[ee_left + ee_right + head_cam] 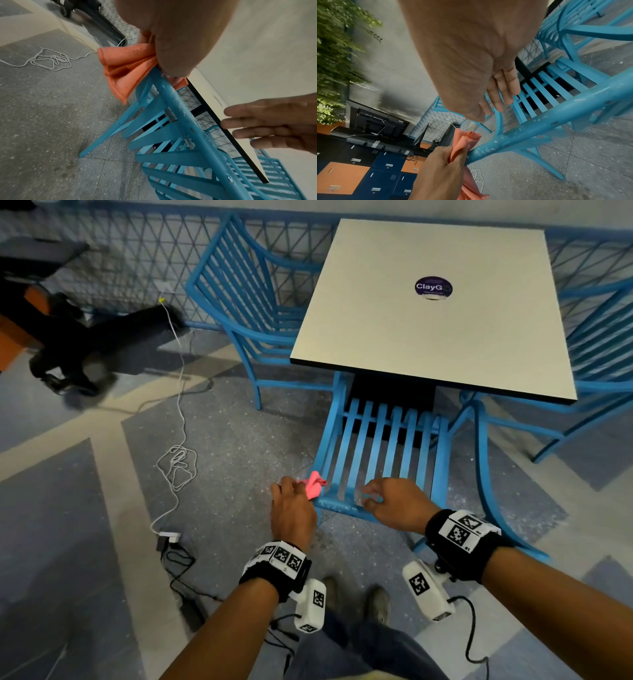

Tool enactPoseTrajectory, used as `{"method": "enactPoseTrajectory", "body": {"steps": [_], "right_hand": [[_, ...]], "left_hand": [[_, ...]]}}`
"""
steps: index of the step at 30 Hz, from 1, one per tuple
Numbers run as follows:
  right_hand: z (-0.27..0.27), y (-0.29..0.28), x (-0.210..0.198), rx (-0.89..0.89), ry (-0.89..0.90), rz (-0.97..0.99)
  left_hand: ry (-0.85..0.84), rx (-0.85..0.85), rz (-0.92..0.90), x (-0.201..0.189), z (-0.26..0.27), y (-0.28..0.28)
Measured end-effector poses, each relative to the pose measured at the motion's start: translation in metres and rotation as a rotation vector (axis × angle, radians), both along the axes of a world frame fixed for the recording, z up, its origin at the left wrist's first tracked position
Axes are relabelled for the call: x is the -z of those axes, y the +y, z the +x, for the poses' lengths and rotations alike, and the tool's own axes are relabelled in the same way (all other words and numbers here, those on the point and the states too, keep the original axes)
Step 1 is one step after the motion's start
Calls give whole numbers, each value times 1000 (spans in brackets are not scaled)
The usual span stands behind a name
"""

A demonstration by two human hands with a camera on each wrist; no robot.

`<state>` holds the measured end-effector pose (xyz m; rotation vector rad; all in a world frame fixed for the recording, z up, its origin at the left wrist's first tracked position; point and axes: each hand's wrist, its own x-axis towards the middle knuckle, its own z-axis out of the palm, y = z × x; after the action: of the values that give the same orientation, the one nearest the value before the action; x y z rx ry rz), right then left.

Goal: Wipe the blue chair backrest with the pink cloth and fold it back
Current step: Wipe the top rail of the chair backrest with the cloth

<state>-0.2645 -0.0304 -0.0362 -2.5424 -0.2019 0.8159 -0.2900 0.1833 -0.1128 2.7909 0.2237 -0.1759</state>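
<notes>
The blue chair is pushed under the table, and its slatted backrest point(383, 446) faces me. Its top rail point(342, 506) shows chipped paint in both wrist views point(181, 115) point(556, 116). My left hand point(290, 493) grips the bunched pink cloth point(313, 486) against the rail's left end. The cloth looks orange-pink in the left wrist view point(123, 71) and the right wrist view point(464, 143). My right hand point(372, 496) hovers just over the middle of the rail. Its fingers point(257, 121) are straight and hold nothing.
A white square table point(428, 302) stands over the chair's seat. More blue chairs sit at the left point(239, 285) and right point(599, 344). A white cable point(178, 463) and a charger lie on the floor at the left, with a black cart point(85, 347) beyond.
</notes>
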Motion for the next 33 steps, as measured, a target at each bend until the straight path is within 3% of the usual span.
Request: {"method": "enactPoseTrajectory", "body": {"steps": [8, 21, 26, 30, 33], "right_hand": [[-10, -12, 6, 12, 26, -41], [-17, -20, 0, 0, -57, -86], [-19, -32, 1, 57, -57, -147], [-20, -39, -1, 100, -50, -146], [-21, -42, -1, 103, -32, -138]], "left_hand": [[39, -3, 60, -1, -10, -13], [80, 174, -231, -11, -34, -63], [24, 149, -315, -36, -30, -35], [-86, 49, -272, -64, -11, 2], [-74, -23, -257, -67, 11, 26]]}}
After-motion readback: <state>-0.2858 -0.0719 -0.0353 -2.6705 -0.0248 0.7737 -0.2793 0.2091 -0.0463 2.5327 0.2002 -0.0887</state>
